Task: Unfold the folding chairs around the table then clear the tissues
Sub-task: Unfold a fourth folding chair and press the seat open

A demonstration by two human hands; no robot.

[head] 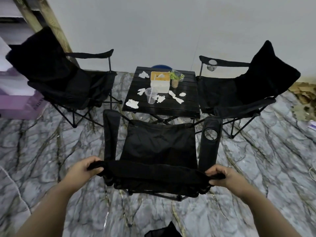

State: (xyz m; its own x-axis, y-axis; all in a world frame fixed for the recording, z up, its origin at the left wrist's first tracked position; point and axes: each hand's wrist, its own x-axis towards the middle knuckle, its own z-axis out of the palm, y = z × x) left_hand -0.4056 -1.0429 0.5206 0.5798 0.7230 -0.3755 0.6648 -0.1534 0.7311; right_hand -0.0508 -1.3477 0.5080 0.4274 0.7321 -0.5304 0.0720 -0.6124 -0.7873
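Left hand: fingers curled over the top-left corner of the near chair's backrest, gripping the fabric. Right hand: same grip on the top-right corner.

Near chair: at 6 o'clock of the tabletop, spread open, seat facing 12 o'clock. The backrest's top edge runs 9-to-3 between the hands. Both armrests point toward 12; the right one has a round cup hole.

Surroundings: left chair is open at 9 o'clock of the tabletop and right chair is open at 3 o'clock, both facing inward. The near chair's front edge sits just beside the tabletop.

Tissues: white crumpled pieces scattered on the tabletop, around a white tissue box with a tan lid, a clear plastic cup with a straw, and a small potted plant.

Materials: all chairs are black cloth on thin black tube frames. The tabletop is black, square and slatted. The floor is grey and marble-veined. A purple box lies at far 9 o'clock.
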